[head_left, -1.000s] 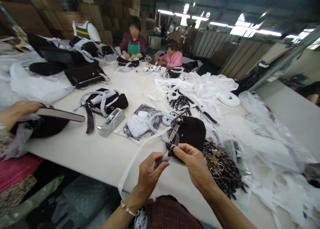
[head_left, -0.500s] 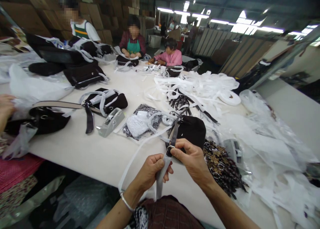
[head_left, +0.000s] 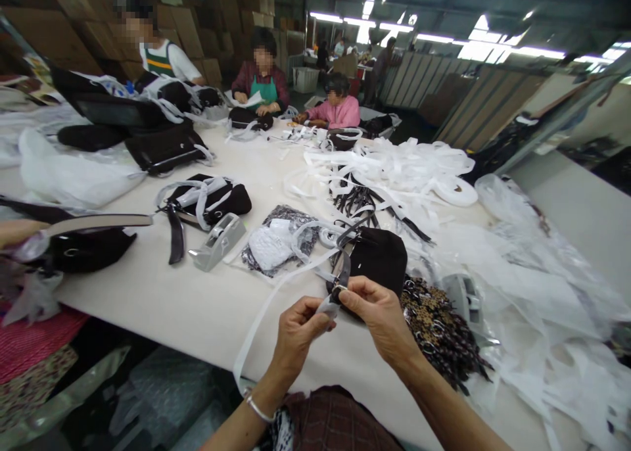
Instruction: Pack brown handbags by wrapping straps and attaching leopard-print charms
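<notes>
A dark bag strap [head_left: 344, 267] runs from the black handbag [head_left: 382, 257] toward me, with a metal ring near its end. My right hand [head_left: 377, 309] is closed in a pinch on the strap at this ring. Just left of it, my left hand [head_left: 300, 329] pinches a pale wrapping strip [head_left: 327, 307] around the strap, thumb on top. A long white strip [head_left: 261, 319] curves from the bag side down past my left wrist. The handbag lies on the table behind my right hand; its lower part is hidden by that hand.
Left of the bag lie a plastic packet [head_left: 280, 240] and a tape dispenser [head_left: 217, 240]. Patterned straps with rings [head_left: 438, 332] pile up at the right beside another dispenser [head_left: 463, 300]. White strips [head_left: 394, 165] heap behind. A co-worker's arm [head_left: 20, 233] reaches in at the left; others sit across the table.
The pale wrapping's long hanging end no longer shows below my left hand, which has turned and closed nearer the ring. At the left, a co-worker's hand has moved along a strap.
</notes>
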{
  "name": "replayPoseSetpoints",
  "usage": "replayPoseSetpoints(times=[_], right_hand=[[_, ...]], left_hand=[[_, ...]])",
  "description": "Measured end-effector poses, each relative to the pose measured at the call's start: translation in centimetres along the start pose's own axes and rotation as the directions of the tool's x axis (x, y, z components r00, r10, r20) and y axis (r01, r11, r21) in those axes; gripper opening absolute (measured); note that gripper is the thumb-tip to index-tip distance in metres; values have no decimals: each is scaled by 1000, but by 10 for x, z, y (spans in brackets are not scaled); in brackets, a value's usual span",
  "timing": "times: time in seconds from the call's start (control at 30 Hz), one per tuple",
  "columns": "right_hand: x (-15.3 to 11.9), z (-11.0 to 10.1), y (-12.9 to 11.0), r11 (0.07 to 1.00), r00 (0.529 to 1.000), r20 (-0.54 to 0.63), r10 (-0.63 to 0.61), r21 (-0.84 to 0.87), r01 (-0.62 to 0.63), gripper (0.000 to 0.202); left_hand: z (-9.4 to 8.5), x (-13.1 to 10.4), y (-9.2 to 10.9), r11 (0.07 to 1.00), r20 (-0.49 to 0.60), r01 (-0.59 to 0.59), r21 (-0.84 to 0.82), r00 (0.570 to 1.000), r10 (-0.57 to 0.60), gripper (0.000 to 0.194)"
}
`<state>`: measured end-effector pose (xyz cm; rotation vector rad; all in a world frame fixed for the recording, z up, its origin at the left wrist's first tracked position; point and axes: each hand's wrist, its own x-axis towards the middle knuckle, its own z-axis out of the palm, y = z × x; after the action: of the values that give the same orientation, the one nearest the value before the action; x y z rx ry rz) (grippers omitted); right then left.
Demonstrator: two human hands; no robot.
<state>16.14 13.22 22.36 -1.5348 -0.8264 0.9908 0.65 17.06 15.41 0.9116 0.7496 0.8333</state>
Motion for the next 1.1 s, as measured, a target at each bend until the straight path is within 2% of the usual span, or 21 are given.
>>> replayPoseSetpoints(times=[0.2, 0.33, 0.5, 0.57, 0.6, 0.67, 0.73, 0.8, 0.87, 0.93, 1.0, 1.1], right_hand=[[4, -5, 4, 999, 999, -27, -22, -37, 21, 30], [5, -10, 2, 992, 999, 28, -40, -122, 43, 25], [8, -9, 2, 978, 987, 21, -161, -130, 162, 20], [8, -6, 3, 987, 991, 9, -135, -86, 136, 21], [9, -4, 2, 996, 997, 3, -78, -33, 78, 23], [10, 0, 2, 989, 997, 10, 78, 127, -79, 28], [11, 3, 2, 941, 980, 38, 193, 276, -196, 33], [13, 5, 2, 912, 975, 52, 218, 345, -222, 34], [14, 6, 3, 915, 978, 37, 203, 349, -203, 33], [14, 6, 4, 936, 987, 15, 158, 317, -155, 32], [13, 4, 5, 966, 997, 5, 81, 245, -80, 29], [11, 0, 7, 995, 997, 24, -69, 78, 67, 22]], left_hand=[[6, 3, -13, 988, -40, 45, -151, 998, -52, 28], [7, 4, -14, 989, -83, 36, -142, 995, -48, 27], [6, 6, -10, 989, -9, 59, -133, 998, -61, 29], [6, 6, -5, 995, 12, 58, -78, 998, -57, 30], [6, 6, -3, 999, 14, 43, -23, 999, -43, 30], [6, 5, 2, 986, -8, -53, 159, 998, 54, 27], [5, 4, 4, 902, -29, -208, 379, 971, 236, 24], [5, 5, 5, 785, -19, -327, 525, 918, 395, 24], [5, 5, 5, 751, -21, -353, 558, 898, 439, 26], [6, 6, 5, 819, -43, -285, 497, 935, 352, 26], [7, 6, 7, 925, -35, -157, 345, 983, 180, 25], [8, 6, 10, 996, 45, 0, 88, 999, -4, 27]])
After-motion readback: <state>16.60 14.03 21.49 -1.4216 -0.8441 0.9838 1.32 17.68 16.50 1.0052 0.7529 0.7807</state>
